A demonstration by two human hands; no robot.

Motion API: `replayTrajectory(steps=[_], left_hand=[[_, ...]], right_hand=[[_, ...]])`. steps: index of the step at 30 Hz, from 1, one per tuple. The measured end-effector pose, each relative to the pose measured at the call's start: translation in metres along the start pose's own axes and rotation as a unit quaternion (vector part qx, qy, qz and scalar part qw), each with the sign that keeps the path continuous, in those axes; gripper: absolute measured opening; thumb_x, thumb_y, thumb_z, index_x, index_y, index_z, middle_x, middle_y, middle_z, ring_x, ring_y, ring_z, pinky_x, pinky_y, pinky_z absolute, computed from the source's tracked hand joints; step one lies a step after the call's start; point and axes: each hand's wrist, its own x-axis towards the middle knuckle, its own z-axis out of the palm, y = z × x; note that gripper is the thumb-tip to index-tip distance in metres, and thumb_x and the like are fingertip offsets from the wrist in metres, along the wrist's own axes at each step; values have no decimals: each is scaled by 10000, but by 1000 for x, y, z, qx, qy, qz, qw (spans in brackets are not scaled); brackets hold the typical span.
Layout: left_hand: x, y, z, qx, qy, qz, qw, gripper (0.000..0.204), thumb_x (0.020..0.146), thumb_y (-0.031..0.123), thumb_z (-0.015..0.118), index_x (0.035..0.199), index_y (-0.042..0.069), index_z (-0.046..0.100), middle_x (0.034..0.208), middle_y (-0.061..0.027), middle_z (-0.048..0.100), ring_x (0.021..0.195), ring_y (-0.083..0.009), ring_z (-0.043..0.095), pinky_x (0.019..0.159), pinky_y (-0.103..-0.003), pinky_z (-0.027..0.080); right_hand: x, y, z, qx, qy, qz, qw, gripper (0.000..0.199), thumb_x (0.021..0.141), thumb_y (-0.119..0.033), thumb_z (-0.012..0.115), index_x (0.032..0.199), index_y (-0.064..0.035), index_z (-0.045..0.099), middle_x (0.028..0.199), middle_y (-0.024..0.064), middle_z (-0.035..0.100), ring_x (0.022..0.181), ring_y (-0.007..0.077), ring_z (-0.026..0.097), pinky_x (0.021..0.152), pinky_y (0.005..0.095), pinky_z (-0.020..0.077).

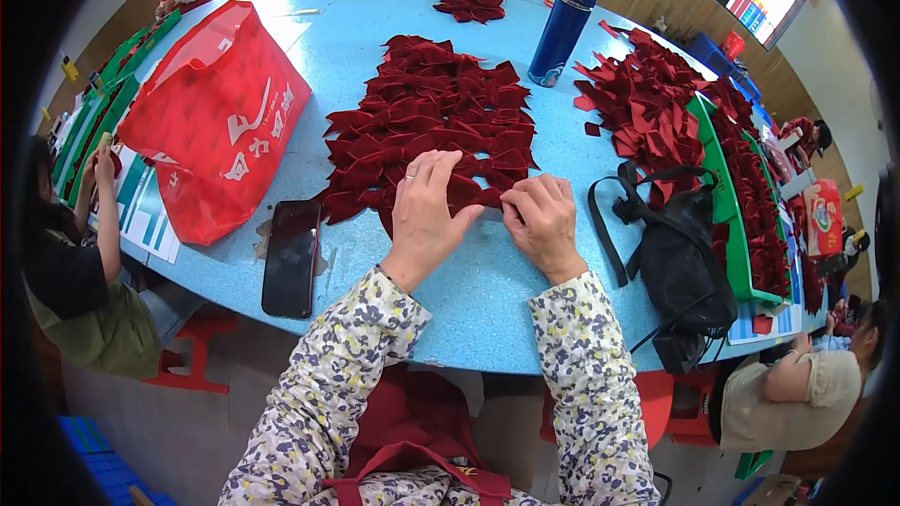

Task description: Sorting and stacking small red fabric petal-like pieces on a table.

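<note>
Rows of dark red velvet bows lie packed together on the light blue table in front of me. Over the near edge of these rows rests my left hand, its fingers stretched forward and its thumb apart, touching the bows beneath. Just to its right, my right hand has thumb and fingertips closed on the end of a red velvet bow. Part of that bow is hidden under the hands. Both sleeves are flower-patterned.
Left of the bows stand a large red bag and a dark phone. To the right are a blue flask, loose red pieces, a black bag and a green crate. Other people sit around the table.
</note>
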Motion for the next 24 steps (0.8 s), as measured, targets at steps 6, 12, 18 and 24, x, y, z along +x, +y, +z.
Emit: replayTrajectory(steps=[6, 12, 18, 24], left_hand=[[7, 1, 6, -10, -18, 28, 999, 493, 664, 160, 758, 1102, 36, 569, 1048, -129, 593, 1057, -287, 521, 870, -381, 426], [6, -2, 1, -235, -142, -150, 950, 313, 671, 100, 756, 950, 9, 646, 892, -90, 642, 860, -184, 612, 750, -304, 478], [7, 1, -4, -304, -145, -179, 924, 247, 677, 69, 743, 899, -1, 660, 851, -82, 659, 774, -141, 626, 691, -271, 492], [6, 6, -3, -300, -123, -136, 936, 231, 676, 16, 721, 891, -10, 640, 829, -85, 658, 771, -143, 630, 694, -266, 508]], right_hand=[[4, 0, -6, -18, 66, -30, 997, 196, 658, -19, 692, 825, -70, 604, 833, 48, 590, 749, 225, 558, 700, 343, 417], [6, -6, -11, 28, 106, -24, 994, 225, 666, -27, 687, 874, -71, 613, 891, 45, 597, 831, 232, 560, 748, 363, 411], [11, -5, -22, 74, 115, 2, 991, 251, 666, -49, 689, 903, -85, 615, 973, 40, 611, 918, 239, 561, 816, 385, 400], [14, -7, -20, 96, 28, -40, 994, 286, 651, -58, 704, 926, -85, 630, 986, 52, 623, 893, 251, 562, 845, 388, 415]])
